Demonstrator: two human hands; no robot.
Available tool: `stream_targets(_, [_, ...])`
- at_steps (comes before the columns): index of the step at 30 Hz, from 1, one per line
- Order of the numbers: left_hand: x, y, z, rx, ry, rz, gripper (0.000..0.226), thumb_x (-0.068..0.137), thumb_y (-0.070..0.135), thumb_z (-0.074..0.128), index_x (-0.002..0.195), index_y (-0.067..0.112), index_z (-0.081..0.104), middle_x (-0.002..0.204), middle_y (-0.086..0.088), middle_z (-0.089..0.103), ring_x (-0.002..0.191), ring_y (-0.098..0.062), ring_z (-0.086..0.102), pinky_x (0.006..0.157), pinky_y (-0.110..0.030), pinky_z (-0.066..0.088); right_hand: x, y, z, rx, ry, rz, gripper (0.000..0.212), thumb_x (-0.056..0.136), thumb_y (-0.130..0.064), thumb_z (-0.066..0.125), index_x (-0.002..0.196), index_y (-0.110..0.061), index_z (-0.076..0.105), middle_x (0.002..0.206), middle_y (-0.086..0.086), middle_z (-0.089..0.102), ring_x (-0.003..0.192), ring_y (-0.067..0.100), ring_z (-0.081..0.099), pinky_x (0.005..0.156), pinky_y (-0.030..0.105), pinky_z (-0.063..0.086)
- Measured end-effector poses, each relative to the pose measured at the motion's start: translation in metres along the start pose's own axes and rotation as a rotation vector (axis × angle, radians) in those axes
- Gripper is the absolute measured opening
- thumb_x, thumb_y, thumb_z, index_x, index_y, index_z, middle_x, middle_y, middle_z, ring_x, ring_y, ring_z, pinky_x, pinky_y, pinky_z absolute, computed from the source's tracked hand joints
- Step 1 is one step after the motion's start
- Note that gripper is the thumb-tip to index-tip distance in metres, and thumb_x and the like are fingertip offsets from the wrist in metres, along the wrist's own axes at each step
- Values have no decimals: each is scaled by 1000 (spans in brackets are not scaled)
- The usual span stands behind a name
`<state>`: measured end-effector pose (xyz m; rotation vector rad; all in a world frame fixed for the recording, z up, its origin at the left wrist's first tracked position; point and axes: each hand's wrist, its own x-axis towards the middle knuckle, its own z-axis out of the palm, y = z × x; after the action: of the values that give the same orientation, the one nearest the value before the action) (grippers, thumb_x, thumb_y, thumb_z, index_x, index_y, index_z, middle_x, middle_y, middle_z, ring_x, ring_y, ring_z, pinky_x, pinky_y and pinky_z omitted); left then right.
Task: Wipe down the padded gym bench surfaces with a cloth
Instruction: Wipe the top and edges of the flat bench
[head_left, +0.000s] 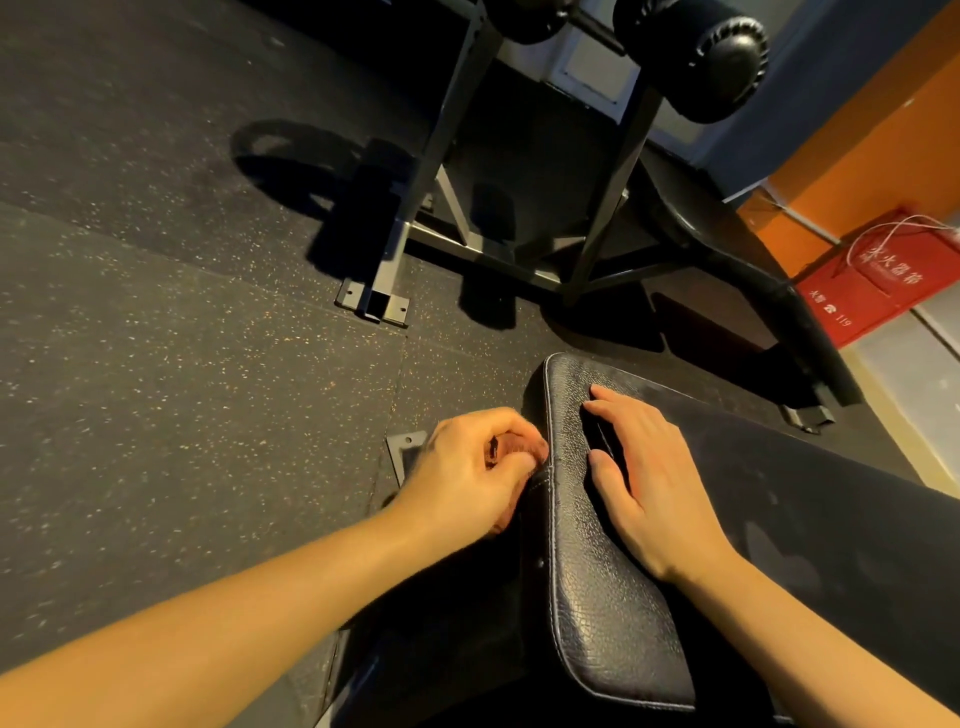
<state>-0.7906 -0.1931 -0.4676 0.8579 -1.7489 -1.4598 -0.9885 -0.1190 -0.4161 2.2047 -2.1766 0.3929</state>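
A black padded bench (597, 597) with cracked leather runs from the bottom middle up to the right. My left hand (472, 473) is curled at the pad's left edge, by the stitched seam. It pinches a small brownish wad, seemingly the cloth (519, 448), most of which is hidden in the fingers. My right hand (644, 483) lies flat on top of the pad near its far end, fingers straight and slightly spread, holding nothing. Faint smudges show on the pad's top to the right of that hand.
Speckled black rubber floor (182, 364) spreads to the left. A grey steel machine frame (410, 208) with black foam rollers (717, 57) stands ahead. A red fire-extinguisher box (878, 291) sits against the orange wall at right. A bolted floor plate (408, 452) lies beside my left hand.
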Motion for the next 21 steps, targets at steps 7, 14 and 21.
stream_targets(7, [62,-9,-4,88,108,-66,17,91,11,65,89,26,72,63,1,69,54,-21,68,67,-40,61,2,0,0,-14,-8,-2,48,98,-38,39,142,-22,51,154,-9,44,143,7,36,113,27,26])
stream_targets(14, [1,-18,-5,12,-100,-24,20,93,13,66,91,32,72,70,10,73,62,-7,70,58,-31,52,1,1,1,-15,-7,5,49,98,-38,39,143,-21,50,155,-9,44,144,8,36,113,26,24])
stream_targets(21, [53,-12,-2,40,120,-110,12,93,11,66,96,21,72,69,-4,72,59,-25,71,51,-27,56,1,1,0,-5,-16,15,46,98,-36,41,141,-23,51,154,-10,44,143,6,36,111,27,25])
